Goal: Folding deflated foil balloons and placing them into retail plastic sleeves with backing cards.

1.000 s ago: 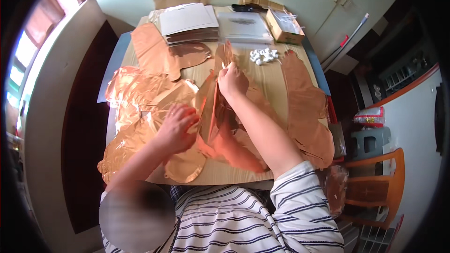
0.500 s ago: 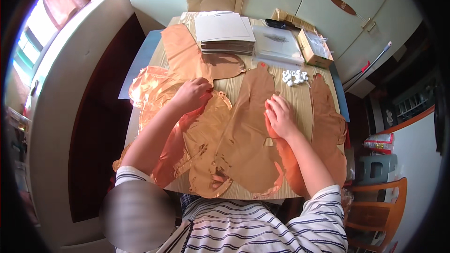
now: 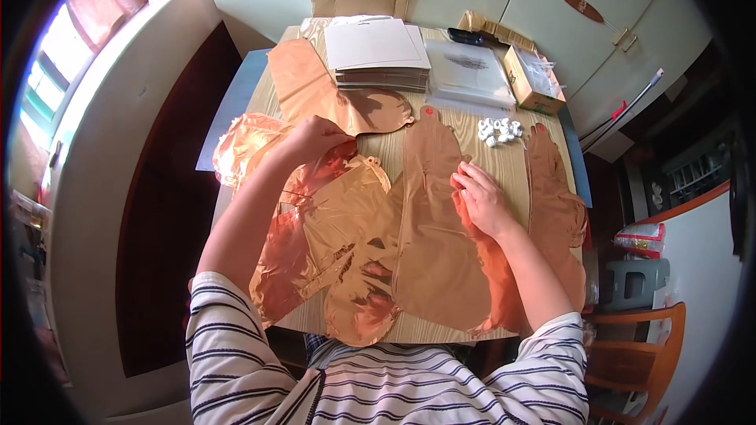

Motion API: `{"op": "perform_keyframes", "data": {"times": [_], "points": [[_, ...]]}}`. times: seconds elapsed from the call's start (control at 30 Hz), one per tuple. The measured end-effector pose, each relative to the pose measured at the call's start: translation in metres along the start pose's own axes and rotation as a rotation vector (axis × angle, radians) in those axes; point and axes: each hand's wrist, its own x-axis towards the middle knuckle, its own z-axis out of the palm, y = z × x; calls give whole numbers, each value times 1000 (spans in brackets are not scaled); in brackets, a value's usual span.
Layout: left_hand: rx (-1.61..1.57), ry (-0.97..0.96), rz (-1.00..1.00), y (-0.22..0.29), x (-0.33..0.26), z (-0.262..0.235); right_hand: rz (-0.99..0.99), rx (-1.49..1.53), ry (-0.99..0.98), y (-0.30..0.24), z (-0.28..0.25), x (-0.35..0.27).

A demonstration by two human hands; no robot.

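Note:
Flat, uninflated copper-coloured foil balloons cover much of the table. My left hand [image 3: 319,140] is closed in a pinch on the upper end of a crumpled, shiny foil balloon [image 3: 339,228] left of centre. Its fingertips are partly hidden. My right hand [image 3: 484,201] lies with fingers stretched along the right edge of a long, smoother foil balloon [image 3: 437,260] in the middle, which has a small red mark at its far tip. Reddish reflections show on the foil beside both hands. Further foil balloons lie beyond my left hand [image 3: 298,79] and at the table's right edge [image 3: 551,197].
A stack of white-topped cards [image 3: 376,46] stands at the back beside clear plastic bags [image 3: 468,71] and an open box [image 3: 535,83]. Small white pieces [image 3: 498,131] lie in a pile on the wooden table [image 3: 504,164]. A wooden chair [image 3: 638,354] is at the right.
My left hand has moved slightly left and away, shifting the crumpled foil. The middle balloon has straightened, its near end swinging right. My right hand has shifted slightly right and nearer.

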Motion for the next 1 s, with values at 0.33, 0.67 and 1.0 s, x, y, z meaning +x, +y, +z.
{"op": "perform_keyframes", "data": {"times": [0.33,0.67,1.0], "points": [[107,69,24,8,7,-5,-39,-26,152,-34,-8,37],[-9,40,-22,1,16,-13,-67,266,98,-86,83,178],[284,416,528,-14,-20,2,194,455,-75,-72,116,213]]}}
